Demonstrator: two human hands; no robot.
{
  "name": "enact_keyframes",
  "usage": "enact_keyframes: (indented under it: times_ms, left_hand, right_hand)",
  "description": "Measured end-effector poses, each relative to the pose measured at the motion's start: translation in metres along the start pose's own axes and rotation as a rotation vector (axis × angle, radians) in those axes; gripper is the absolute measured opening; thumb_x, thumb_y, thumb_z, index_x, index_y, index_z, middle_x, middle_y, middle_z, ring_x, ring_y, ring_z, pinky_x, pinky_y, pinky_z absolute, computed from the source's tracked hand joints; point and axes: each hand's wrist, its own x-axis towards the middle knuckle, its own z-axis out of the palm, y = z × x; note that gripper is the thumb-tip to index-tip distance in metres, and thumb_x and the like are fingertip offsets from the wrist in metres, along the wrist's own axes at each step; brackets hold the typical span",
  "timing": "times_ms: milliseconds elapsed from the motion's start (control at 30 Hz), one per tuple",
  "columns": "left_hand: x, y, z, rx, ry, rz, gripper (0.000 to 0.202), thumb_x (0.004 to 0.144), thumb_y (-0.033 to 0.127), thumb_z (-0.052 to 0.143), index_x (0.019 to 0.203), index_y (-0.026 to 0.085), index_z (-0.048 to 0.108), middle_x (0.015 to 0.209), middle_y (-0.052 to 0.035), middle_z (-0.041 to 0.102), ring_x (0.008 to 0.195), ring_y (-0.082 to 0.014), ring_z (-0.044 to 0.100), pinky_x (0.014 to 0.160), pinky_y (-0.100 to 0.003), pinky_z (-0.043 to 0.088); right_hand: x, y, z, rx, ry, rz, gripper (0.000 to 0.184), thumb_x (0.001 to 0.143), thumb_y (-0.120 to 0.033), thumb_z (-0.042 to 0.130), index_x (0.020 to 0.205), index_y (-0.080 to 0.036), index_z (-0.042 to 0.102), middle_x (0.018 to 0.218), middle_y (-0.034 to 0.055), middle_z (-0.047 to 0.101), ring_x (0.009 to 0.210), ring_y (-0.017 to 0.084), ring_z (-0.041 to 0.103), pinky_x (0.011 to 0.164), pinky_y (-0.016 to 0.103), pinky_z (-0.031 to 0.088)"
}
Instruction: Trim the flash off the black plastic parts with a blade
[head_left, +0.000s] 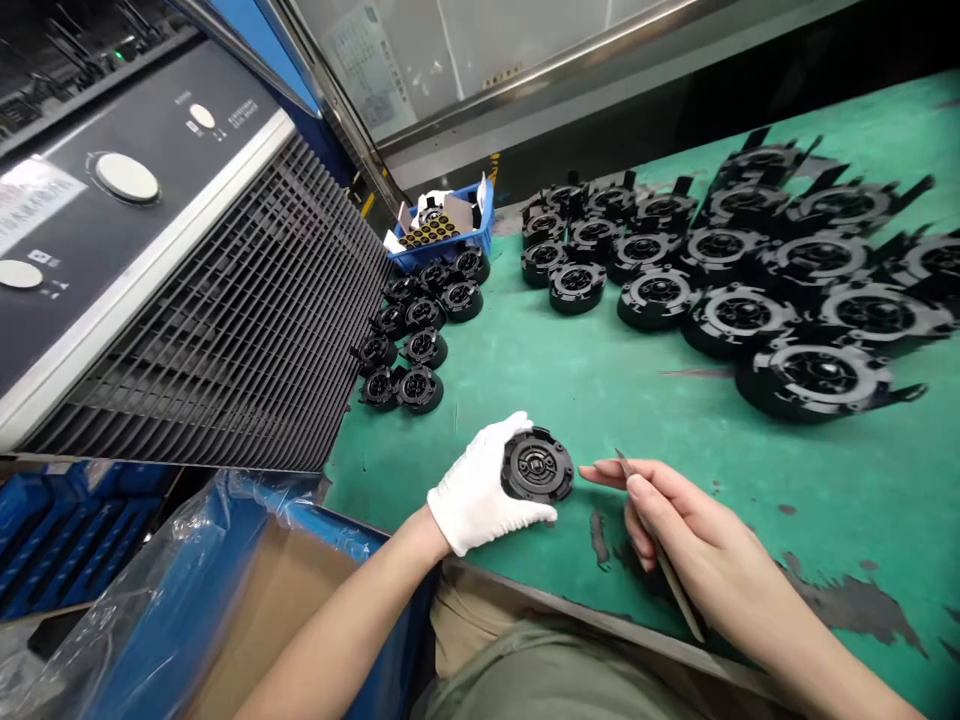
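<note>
My left hand (484, 490), in a white glove, is closed around the edge of a round black plastic part (537, 465) with ring-shaped ridges and small holes. The part is held just over the green tabletop near its front edge, with its face turned up towards me. Bare and to the right of it, my right hand (667, 515) grips a thin knife (679, 590) like a pen. The pointed blade tip sticks up past the thumb, and the handle runs down under the palm. My right index finger reaches close to the part's right rim.
Several similar black parts (420, 388) are grouped at the left beside a grey slatted machine (225, 320). More black parts (817, 375) stand in rows at the right. A blue bin (484, 222) sits at the back. A plastic-lined blue box (315, 520) stands below at left.
</note>
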Motion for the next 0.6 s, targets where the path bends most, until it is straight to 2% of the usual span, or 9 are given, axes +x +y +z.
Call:
enact_keyframes:
  times_ms: [67, 167, 233, 333, 400, 467, 600]
  left_hand:
    - [-0.005, -0.005, -0.003, -0.038, 0.02, -0.001, 0.139, 0.069, 0.052, 0.131, 0.186, 0.026, 0.062, 0.19, -0.0262, 0.07, 0.182, -0.0535, 0.068, 0.152, -0.081, 0.058]
    - [-0.012, -0.011, -0.007, -0.084, 0.021, 0.007, 0.13, 0.077, 0.056, 0.127, 0.186, 0.026, 0.063, 0.187, -0.027, 0.071, 0.172, -0.0511, 0.075, 0.131, -0.071, 0.075]
    - [-0.015, -0.013, -0.006, -0.084, 0.046, -0.003, 0.122, 0.082, 0.057, 0.125, 0.183, 0.025, 0.065, 0.181, -0.0266, 0.073, 0.16, -0.0478, 0.082, 0.122, -0.066, 0.079]
    - [-0.018, -0.013, -0.001, -0.055, 0.105, -0.035, 0.12, 0.076, 0.058, 0.127, 0.176, 0.023, 0.07, 0.171, -0.0235, 0.076, 0.144, -0.0431, 0.087, 0.126, -0.069, 0.077]
    - [-0.017, -0.013, 0.001, -0.052, 0.115, -0.039, 0.119, 0.074, 0.058, 0.128, 0.173, 0.023, 0.072, 0.167, -0.0216, 0.077, 0.144, -0.0429, 0.087, 0.131, -0.071, 0.074]
    - [-0.013, -0.014, -0.002, -0.052, 0.09, -0.002, 0.114, 0.079, 0.058, 0.126, 0.173, 0.023, 0.073, 0.166, -0.0215, 0.077, 0.151, -0.045, 0.084, 0.136, -0.072, 0.071]
    - [0.004, -0.013, -0.011, -0.001, -0.026, 0.154, 0.092, 0.095, 0.054, 0.112, 0.175, 0.026, 0.076, 0.17, -0.0211, 0.081, 0.161, -0.0467, 0.081, 0.141, -0.072, 0.069]
  right_hand:
    - [0.001, 0.0, -0.002, 0.012, 0.0, -0.003, 0.086, 0.122, -0.097, 0.052, 0.149, -0.024, 0.088, 0.075, 0.0, 0.069, 0.066, 0.023, 0.069, 0.064, 0.036, 0.063]
    - [0.002, -0.001, -0.003, -0.004, 0.018, -0.037, 0.087, 0.12, -0.099, 0.051, 0.141, -0.024, 0.089, 0.073, 0.0001, 0.068, 0.063, 0.023, 0.068, 0.062, 0.036, 0.062]
    - [0.003, -0.002, -0.003, -0.008, 0.018, -0.055, 0.086, 0.12, -0.1, 0.051, 0.138, -0.025, 0.089, 0.073, 0.0008, 0.069, 0.064, 0.024, 0.069, 0.063, 0.037, 0.063]
    - [0.008, -0.004, -0.004, -0.024, 0.022, -0.048, 0.091, 0.118, -0.102, 0.051, 0.145, -0.023, 0.088, 0.074, 0.0008, 0.068, 0.065, 0.024, 0.068, 0.063, 0.037, 0.062]
    - [0.014, -0.008, -0.006, -0.052, 0.033, -0.031, 0.098, 0.117, -0.105, 0.05, 0.151, -0.021, 0.087, 0.075, 0.0004, 0.067, 0.065, 0.024, 0.066, 0.062, 0.037, 0.059]
    - [0.024, -0.016, -0.009, -0.074, 0.045, -0.033, 0.1, 0.116, -0.105, 0.05, 0.153, -0.021, 0.087, 0.074, 0.0, 0.066, 0.065, 0.024, 0.065, 0.065, 0.037, 0.06]
    - [0.042, -0.03, -0.01, -0.096, 0.076, -0.092, 0.089, 0.118, -0.099, 0.053, 0.149, -0.025, 0.09, 0.073, -0.0004, 0.066, 0.069, 0.025, 0.069, 0.076, 0.039, 0.066]
